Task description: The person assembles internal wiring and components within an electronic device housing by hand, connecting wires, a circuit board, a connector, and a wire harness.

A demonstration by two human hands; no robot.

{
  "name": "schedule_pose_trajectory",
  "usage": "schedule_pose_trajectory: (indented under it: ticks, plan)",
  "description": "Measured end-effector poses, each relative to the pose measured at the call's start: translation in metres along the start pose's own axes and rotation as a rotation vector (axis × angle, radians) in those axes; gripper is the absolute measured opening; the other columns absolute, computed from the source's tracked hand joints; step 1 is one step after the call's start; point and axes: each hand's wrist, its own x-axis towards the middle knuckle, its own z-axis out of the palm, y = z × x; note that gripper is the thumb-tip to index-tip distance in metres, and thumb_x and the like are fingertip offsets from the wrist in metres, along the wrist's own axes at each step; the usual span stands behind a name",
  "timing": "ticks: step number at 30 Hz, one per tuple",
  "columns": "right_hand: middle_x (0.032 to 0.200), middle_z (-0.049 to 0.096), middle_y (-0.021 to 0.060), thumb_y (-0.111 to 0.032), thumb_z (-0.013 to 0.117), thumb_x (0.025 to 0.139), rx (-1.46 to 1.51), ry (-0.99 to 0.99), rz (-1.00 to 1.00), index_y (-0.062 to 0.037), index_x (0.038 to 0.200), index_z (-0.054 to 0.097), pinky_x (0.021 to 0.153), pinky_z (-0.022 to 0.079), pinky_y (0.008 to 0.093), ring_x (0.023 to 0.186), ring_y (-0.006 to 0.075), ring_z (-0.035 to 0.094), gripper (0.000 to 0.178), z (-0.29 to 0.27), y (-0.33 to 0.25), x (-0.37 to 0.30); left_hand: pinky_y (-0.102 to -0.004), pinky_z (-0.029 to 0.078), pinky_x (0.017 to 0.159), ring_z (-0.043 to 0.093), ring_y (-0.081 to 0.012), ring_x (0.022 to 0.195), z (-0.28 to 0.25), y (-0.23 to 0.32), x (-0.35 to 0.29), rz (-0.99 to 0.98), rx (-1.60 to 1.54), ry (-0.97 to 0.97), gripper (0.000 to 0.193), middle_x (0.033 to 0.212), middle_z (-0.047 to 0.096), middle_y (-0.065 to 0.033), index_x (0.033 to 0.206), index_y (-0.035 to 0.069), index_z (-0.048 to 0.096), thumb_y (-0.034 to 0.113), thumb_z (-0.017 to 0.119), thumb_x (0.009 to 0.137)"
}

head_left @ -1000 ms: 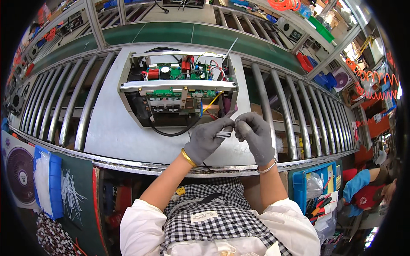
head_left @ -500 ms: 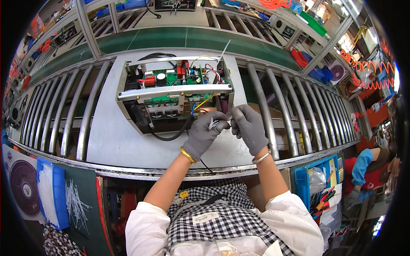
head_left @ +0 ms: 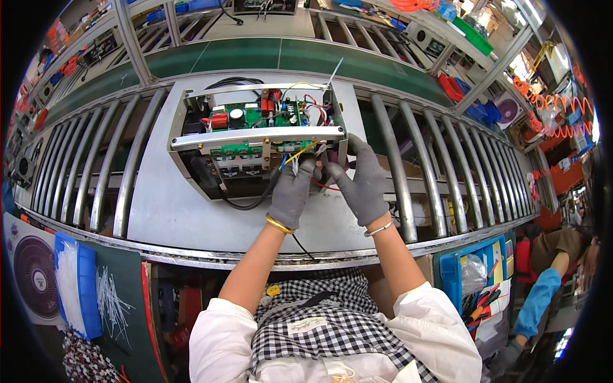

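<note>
An open metal chassis [head_left: 255, 138] with green circuit boards [head_left: 255, 115] sits on a pale grey board [head_left: 159, 198]. My left hand [head_left: 292, 195], in a grey glove, reaches into its near right part. Its fingers are closed around a thin white wire [head_left: 294, 167], beside yellow [head_left: 300, 152] and blue wires. My right hand [head_left: 365, 185], gloved too, straddles the chassis's right front corner, thumb in front and fingers along the outer side. A red wire [head_left: 324, 186] runs between the hands. The left fingertips are partly hidden by wires and shadow.
Metal rollers [head_left: 412, 172] flank the board on both sides. A green belt [head_left: 242, 56] runs behind. At lower left are a blue bin [head_left: 80, 281] and white cable ties [head_left: 113, 303]; at lower right, a blue tool tray [head_left: 453, 271] and a co-worker's blue sleeve [head_left: 539, 300].
Both hands have moved from in front of the chassis up to its right front corner, and apart. The chassis has shifted slightly left. The co-worker's arm at right has swung down.
</note>
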Motion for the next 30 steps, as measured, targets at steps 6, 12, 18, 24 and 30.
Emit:
schedule_pose_trajectory:
  ticks: [6,12,18,24,30]
  plan:
    - [0.117,0.061,0.018,-0.016,0.074,0.08,0.022,-0.02,-0.001,-0.0009,0.134,0.049,0.089,0.051,0.0385,0.104,0.0307,0.061,0.061,0.003,0.005,0.001,-0.026,0.047,0.073,0.058,-0.0086,0.082,-0.004,0.014,-0.001,-0.161,0.065,-0.043,0.032,0.091,0.067,-0.0014,0.112,0.002,0.064,0.031,0.058,0.1]
    - [0.114,0.062,0.0175,-0.014,0.071,0.081,0.016,-0.029,0.005,-0.0013,0.135,0.048,0.084,0.051,0.04,0.099,0.0315,0.062,0.061,0.003,-0.001,0.001,-0.0264,0.046,0.067,0.056,-0.0087,0.075,-0.006,0.009,0.005,-0.191,0.082,-0.055,0.028,0.084,0.065,0.0004,0.105,0.003,0.067,0.029,0.058,0.099]
    - [0.111,0.062,0.0177,-0.013,0.07,0.081,-0.093,0.008,-0.072,-0.0016,0.138,0.045,0.08,0.051,0.0422,0.096,0.0338,0.061,0.063,0.007,-0.003,0.0,-0.0233,0.04,0.054,0.052,-0.0056,0.062,0.013,0.007,0.006,-0.228,-0.189,0.071,0.021,0.075,0.062,0.0019,0.093,0.005,0.066,0.024,0.061,0.098]
    - [0.112,0.062,0.018,-0.012,0.069,0.081,-0.152,0.024,-0.08,-0.0031,0.139,0.044,0.081,0.051,0.0427,0.097,0.0352,0.061,0.064,0.011,-0.003,-0.002,-0.023,0.041,0.052,0.053,-0.0058,0.058,0.021,0.007,0.007,-0.142,-0.158,0.12,0.015,0.07,0.062,0.002,0.094,0.004,0.064,0.019,0.062,0.097]
    - [0.117,0.062,0.018,-0.016,0.071,0.082,-0.002,-0.038,-0.062,-0.0032,0.139,0.045,0.082,0.053,0.0406,0.105,0.0332,0.061,0.064,0.0,0.005,-0.003,-0.0284,0.049,0.06,0.063,-0.0145,0.064,0.012,-0.001,0.002,0.05,0.123,0.079,0.017,0.076,0.067,-0.007,0.103,0.0,0.063,0.016,0.061,0.095]
